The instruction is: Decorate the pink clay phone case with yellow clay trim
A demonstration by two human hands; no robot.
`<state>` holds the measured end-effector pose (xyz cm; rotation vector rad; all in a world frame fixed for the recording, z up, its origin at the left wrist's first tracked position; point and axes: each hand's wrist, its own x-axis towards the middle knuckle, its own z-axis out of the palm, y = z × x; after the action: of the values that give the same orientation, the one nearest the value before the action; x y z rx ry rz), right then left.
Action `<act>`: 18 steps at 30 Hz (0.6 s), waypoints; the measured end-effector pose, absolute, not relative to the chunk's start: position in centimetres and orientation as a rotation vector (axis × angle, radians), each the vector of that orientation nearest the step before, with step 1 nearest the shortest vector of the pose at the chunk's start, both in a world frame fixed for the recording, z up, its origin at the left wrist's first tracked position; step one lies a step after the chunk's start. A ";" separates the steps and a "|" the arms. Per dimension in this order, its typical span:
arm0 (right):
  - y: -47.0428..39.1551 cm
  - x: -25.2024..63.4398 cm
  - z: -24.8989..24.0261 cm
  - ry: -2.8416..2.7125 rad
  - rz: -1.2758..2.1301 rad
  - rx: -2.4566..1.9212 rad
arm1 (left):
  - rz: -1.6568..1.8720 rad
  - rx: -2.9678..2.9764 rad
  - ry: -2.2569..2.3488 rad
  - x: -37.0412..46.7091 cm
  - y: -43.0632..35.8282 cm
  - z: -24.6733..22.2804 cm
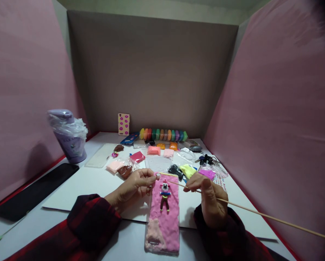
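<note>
My left hand [137, 186] pinches the upper left edge of a phone case [171, 221], which is covered in pink clay with a paler patch at its lower left. A small clay figure [164, 195] with a white face, blue top and brown legs lies on the case's upper half. In my right hand [212, 199] is a long thin wooden stick [256, 210], held between thumb and fingers. Its tip is at the case's top, close to the figure's head; whether it touches the clay I cannot tell.
Bags of black [176, 171], yellow [188, 171] and brown clay [125, 171] lie beyond my hands. A row of coloured clay tubs [164, 135] and a patterned case [123, 124] stand at the back. A purple bottle [70, 139] and a black case [36, 190] are left.
</note>
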<state>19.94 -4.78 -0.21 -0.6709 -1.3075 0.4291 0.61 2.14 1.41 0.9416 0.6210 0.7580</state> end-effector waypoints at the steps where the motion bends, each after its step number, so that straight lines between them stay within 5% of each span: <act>1: -4.7 20.0 -0.2 -1.307 0.428 -0.670 | 0.759 0.945 0.621 0.6 2.1 1.4; 18: -4.7 20.0 -0.3 -1.306 0.423 -0.678 | 0.766 0.945 0.632 0.6 2.1 1.5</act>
<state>19.97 -4.74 -0.27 -0.6781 -1.3060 0.4229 0.60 2.11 1.47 0.9447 0.6316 0.7661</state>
